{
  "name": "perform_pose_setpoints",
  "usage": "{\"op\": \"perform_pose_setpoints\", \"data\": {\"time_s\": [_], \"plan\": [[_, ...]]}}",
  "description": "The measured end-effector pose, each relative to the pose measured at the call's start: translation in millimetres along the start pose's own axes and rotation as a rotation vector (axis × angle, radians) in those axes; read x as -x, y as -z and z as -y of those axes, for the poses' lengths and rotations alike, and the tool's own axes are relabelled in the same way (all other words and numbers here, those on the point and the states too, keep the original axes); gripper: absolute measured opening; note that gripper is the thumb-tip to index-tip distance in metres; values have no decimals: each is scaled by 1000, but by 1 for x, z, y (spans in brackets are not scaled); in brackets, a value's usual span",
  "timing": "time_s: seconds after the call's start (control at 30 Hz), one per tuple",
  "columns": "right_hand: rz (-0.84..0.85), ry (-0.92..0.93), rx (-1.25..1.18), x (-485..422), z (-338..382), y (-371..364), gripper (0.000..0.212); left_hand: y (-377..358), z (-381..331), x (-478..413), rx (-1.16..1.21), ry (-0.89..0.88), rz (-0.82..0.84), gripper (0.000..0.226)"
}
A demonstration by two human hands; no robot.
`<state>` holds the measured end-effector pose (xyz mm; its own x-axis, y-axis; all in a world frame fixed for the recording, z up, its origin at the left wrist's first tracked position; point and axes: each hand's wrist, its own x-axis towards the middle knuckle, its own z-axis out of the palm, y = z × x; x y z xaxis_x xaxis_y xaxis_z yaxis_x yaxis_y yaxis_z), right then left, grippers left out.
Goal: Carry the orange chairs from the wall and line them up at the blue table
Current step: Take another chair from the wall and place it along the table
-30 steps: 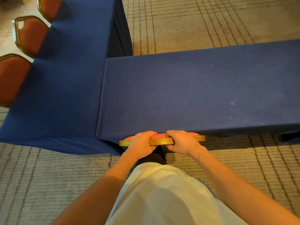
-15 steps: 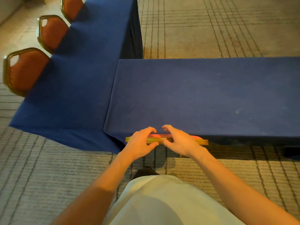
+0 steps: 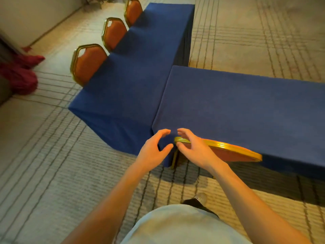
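Observation:
An orange chair with a gold frame point(image 3: 226, 150) stands pushed in at the near edge of the blue table point(image 3: 237, 106); only its backrest top shows. My left hand point(image 3: 154, 149) hovers open just left of the backrest's corner, holding nothing. Fingers spread, my right hand point(image 3: 195, 150) hangs in front of the backrest's left end, off the frame. Three more orange chairs point(image 3: 88, 65) point(image 3: 113, 33) point(image 3: 133, 11) line the left side of a second blue table point(image 3: 140, 67) that meets the first at a right angle.
Patterned beige carpet point(image 3: 44, 173) lies all around. Red cloth point(image 3: 19, 76) is heaped on the floor at the far left, by a pale wall point(image 3: 31, 16). My shoe point(image 3: 198, 199) shows below the hands.
Both hands have let go of the chair's backrest and pulled back, fingers opening. The view has swung left and drawn back, so the chair now sits right of the hands.

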<state>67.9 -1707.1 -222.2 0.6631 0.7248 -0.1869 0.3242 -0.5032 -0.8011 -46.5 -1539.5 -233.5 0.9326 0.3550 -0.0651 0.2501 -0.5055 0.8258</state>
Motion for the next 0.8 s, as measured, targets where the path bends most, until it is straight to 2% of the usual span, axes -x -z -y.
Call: {"op": "perform_pose_setpoints", "data": {"time_s": [0.37,0.57,0.8], "plan": [[224,157,-107,17,132,-131,49,109,60,144,268,164,-349,46],[325,219,-180,-1,181,-171,46,159,79,169,596,251,-586,41],[382,282,-381,-65,233,-223,40,217,105,167,699,330,-735,41]]}}
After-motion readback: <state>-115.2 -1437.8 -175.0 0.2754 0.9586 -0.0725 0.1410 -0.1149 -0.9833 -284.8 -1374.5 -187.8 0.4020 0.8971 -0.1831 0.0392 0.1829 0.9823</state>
